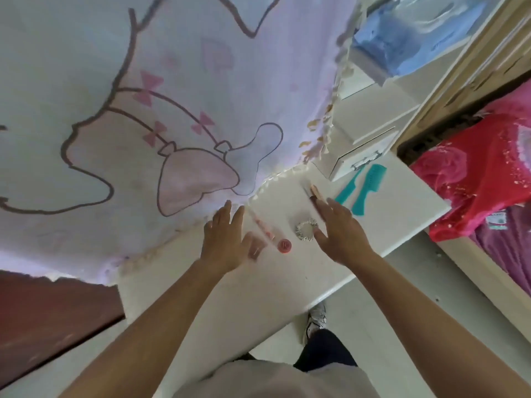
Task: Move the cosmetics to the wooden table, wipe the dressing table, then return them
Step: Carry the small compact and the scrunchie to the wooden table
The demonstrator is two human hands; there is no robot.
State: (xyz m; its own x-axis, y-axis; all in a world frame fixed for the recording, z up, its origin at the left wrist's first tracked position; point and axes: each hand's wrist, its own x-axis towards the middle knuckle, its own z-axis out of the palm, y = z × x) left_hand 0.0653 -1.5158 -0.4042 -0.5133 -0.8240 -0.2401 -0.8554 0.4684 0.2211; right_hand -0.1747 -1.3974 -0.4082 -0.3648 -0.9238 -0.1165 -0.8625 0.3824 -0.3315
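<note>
On the white dressing table (382,225) lie a pink tube (263,226), a small round red jar (284,246), a pinkish flat item (255,249), a pale scrunchie (305,231) and a slim stick-shaped cosmetic (316,192). My left hand (227,237) hovers with straight fingers just left of the tube, partly over the flat item. My right hand (340,231) is spread flat to the right of the scrunchie, its fingertips near the stick. Neither hand holds anything.
Two teal combs (359,186) lie at the table's right. A small white drawer unit (362,156) stands behind them. A pale printed cloth (143,110) hangs over the left and back. A bed with red bedding (482,179) is on the right. A dark wooden surface (51,320) is at the lower left.
</note>
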